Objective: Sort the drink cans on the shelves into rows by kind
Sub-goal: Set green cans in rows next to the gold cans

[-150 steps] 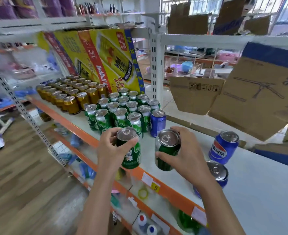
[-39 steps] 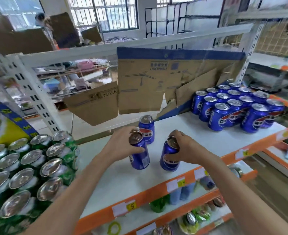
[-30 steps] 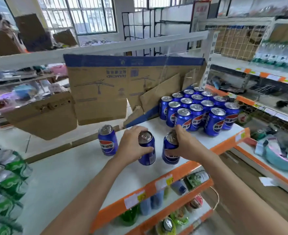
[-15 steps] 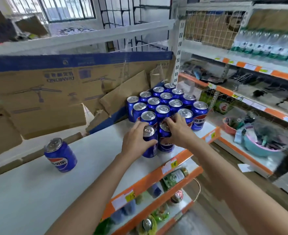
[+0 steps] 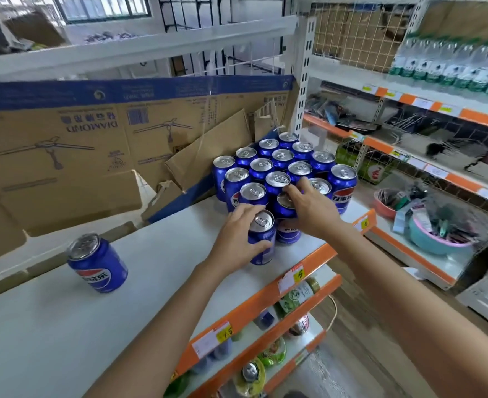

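Several blue cola cans [image 5: 281, 160] stand packed in rows at the right end of the white shelf [image 5: 64, 326]. My left hand [image 5: 237, 237] grips a blue can [image 5: 261, 239] upright at the front of that group. My right hand [image 5: 311, 208] holds a second blue can [image 5: 287, 222] by its top, right beside the first and touching the group. One more blue can [image 5: 97, 262] stands alone at the left of the shelf.
Flattened cardboard boxes [image 5: 73, 145] lean along the shelf's back. An orange price rail [image 5: 265, 300] edges the front, with goods on lower shelves [image 5: 291, 300]. To the right, another rack holds bottles [image 5: 449, 70] and a basin of small items [image 5: 438, 234].
Both hands carried the two blue cans rightward from mid-shelf and brought them up against the blue group. Five seconds ago the hands held two green cans at the left of the shelf.
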The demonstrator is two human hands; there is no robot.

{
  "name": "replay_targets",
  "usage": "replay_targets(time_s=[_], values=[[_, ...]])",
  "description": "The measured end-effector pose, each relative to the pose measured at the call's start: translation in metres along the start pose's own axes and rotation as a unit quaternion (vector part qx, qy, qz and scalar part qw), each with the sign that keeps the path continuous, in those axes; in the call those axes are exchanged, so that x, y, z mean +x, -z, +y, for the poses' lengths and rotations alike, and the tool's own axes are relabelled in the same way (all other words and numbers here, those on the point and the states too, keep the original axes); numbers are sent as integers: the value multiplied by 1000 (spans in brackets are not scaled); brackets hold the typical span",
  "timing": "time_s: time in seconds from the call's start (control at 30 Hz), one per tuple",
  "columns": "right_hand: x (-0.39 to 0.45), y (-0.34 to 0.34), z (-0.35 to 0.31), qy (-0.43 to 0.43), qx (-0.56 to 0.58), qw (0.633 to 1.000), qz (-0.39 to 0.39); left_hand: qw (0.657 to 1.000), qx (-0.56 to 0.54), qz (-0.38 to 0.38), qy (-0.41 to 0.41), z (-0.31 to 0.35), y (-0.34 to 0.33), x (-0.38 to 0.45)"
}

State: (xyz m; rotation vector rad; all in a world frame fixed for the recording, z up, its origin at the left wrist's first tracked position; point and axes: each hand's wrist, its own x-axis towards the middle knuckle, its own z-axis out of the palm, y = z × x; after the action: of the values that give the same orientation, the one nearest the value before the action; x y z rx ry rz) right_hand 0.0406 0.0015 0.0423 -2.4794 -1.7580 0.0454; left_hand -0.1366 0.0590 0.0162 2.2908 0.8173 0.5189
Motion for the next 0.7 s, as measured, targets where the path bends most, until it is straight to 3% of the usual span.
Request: replay_targets(time_s=[0.2, 0.37, 0.5, 0.7], values=[[-8, 2, 16, -4, 80, 997, 4, 997, -47, 3, 60, 3, 5, -6], [-16, -13, 17, -46, 150, 986, 53, 989, -48, 98, 97, 12, -7, -13], [-17, -21, 28, 0, 218, 973, 79, 976, 23, 179, 122, 17, -27, -10], [-8, -19, 42, 93, 224, 969, 46, 923, 33, 268, 273, 27, -46, 3]])
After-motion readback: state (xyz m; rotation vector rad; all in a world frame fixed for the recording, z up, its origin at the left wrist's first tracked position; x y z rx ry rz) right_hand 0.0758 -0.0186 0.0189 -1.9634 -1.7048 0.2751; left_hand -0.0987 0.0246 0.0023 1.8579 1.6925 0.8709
